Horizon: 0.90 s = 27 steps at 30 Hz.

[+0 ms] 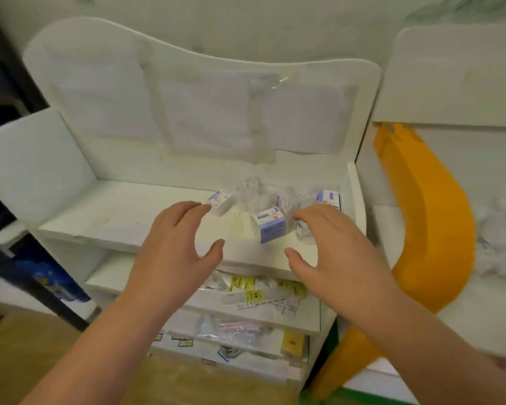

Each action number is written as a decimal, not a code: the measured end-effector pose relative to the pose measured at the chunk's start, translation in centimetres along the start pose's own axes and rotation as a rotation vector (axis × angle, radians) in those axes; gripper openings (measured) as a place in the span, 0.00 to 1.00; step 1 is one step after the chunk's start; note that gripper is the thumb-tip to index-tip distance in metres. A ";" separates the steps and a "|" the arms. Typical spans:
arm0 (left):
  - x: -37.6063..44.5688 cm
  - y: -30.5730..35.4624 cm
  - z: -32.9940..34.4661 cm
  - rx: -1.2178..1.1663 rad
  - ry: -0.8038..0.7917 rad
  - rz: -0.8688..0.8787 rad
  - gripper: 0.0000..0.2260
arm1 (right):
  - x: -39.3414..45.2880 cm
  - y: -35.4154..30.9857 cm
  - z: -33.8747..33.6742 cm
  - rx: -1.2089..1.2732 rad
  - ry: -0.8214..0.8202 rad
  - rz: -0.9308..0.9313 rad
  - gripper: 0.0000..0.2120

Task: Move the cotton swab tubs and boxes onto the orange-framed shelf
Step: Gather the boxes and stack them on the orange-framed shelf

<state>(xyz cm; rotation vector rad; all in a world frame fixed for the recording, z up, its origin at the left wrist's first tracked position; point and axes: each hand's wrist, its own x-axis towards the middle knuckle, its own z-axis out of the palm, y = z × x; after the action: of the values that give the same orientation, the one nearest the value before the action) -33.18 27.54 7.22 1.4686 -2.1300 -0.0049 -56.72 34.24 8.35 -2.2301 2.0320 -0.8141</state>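
Several small white-and-purple cotton swab boxes lie on the top board of a white shelf unit: one at the left, one in the middle near the front, one at the back right. Crumpled clear plastic wrap lies among them. My left hand hovers open just in front of the left box, fingertips almost touching it. Open as well, my right hand is beside the middle box, fingers near the wrap. The orange-framed shelf stands to the right.
Lower boards of the white unit hold clear packets with yellow labels and more packets below. White wrapped goods lie on the orange-framed shelf's board. A dark rack with blue items stands at the left. The floor is wood-coloured.
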 end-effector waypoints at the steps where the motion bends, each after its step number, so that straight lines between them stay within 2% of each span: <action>1: 0.5 -0.4 0.6 -0.012 -0.006 0.009 0.26 | 0.4 0.2 0.8 0.000 -0.010 0.019 0.24; 12: 8.1 -7.0 6.6 0.005 -0.103 -0.021 0.26 | 9.5 1.9 10.2 0.099 -0.038 0.184 0.27; 19: 12.7 -11.0 9.7 0.005 -0.195 -0.058 0.29 | 11.5 2.2 12.7 -0.144 -0.280 0.234 0.34; 27: 17.1 -12.8 15.4 -0.062 -0.336 0.073 0.29 | 11.1 1.5 14.7 -0.165 -0.182 0.356 0.34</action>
<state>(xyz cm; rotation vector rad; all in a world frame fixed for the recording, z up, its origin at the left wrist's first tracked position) -33.20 2.98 -2.33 1.4335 -2.4230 -0.3075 -52.28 18.91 -0.85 -1.8421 2.3739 -0.4101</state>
